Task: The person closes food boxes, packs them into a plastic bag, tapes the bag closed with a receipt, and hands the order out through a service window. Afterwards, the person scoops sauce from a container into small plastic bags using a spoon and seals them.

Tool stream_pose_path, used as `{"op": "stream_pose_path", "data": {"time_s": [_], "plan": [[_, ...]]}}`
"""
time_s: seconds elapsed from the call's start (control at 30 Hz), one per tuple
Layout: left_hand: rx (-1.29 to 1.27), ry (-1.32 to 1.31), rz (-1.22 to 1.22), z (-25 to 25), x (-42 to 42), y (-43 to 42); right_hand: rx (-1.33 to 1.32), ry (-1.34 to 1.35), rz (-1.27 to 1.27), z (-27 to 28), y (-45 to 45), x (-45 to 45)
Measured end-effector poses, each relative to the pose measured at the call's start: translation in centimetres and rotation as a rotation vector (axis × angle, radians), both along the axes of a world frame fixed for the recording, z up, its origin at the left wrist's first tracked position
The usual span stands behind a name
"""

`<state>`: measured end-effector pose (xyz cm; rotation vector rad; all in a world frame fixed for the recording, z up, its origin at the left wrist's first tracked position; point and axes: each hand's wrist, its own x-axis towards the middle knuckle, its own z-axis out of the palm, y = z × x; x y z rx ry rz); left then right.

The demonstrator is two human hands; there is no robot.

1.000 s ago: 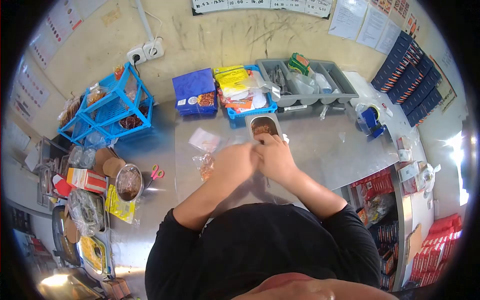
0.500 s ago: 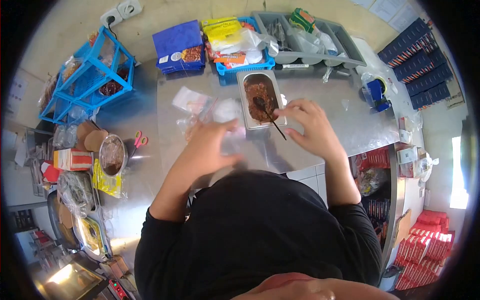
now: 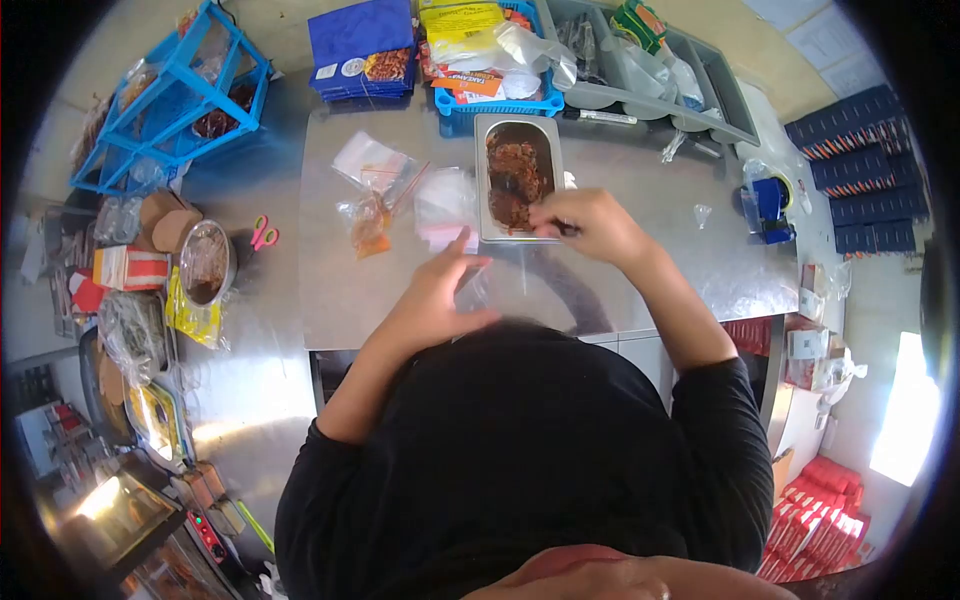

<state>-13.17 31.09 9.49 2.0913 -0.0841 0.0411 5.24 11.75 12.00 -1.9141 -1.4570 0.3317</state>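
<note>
A metal food pan (image 3: 550, 130) holds a reddish-brown chunky paste (image 3: 515, 165). My right hand (image 3: 595, 222) is closed around the handle of a dark spoon (image 3: 568, 230) at the pan's near right corner; its bowl is hard to make out against the paste. Left of the pan, my left hand (image 3: 435, 300) has its fingers and thumb spread. Something clear, like a plastic bag (image 3: 477, 285), shows between them; whether they touch it, I cannot tell. Beyond this hand lie clear zip bags (image 3: 440, 200) and a small bag with orange contents (image 3: 370, 232).
Along the back stand blue packets (image 3: 360, 50), a blue basket (image 3: 500, 106) of packets and a grey divided tray (image 3: 690, 115). On the left are a blue rack (image 3: 170, 120), pink scissors (image 3: 264, 233) and a bowl (image 3: 208, 265). A tape dispenser (image 3: 770, 210) sits right.
My right hand has closed on the spoon's handle, which stuck out freely before. My left hand has moved off the zip bags, nearer my body. The whole view has shifted slightly.
</note>
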Motion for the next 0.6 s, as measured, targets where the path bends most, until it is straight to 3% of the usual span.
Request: {"op": "stream_pose_path", "data": {"time_s": [0.13,0.2,0.33,0.4,0.43,0.5,0.6], "plan": [[0.048,0.055,0.034,0.0,0.3,-1.4,0.074,0.037,0.025,2.3,-1.8,-0.5],[0.102,0.029,0.042,-0.2,0.2,-1.9,0.042,0.085,-0.133,2.1,-1.1,-0.1],[0.110,0.031,0.107,0.1,0.5,-3.0,0.065,0.113,-0.065,-0.7,-1.0,0.1],[0.106,0.025,0.123,0.0,0.5,-3.3,0.245,0.646,-0.198,-1.5,-2.0,-0.7],[0.080,0.025,0.136,-0.1,0.5,-3.5,0.242,0.646,-0.195,-1.8,-2.3,-0.5],[0.053,0.020,0.152,-0.2,0.5,-3.7,0.371,1.026,-0.548,-2.3,-2.9,0.0],[0.157,-0.027,0.195,-0.2,0.2,-3.9,0.506,1.174,-0.631,-3.9,-3.7,1.0]]}}
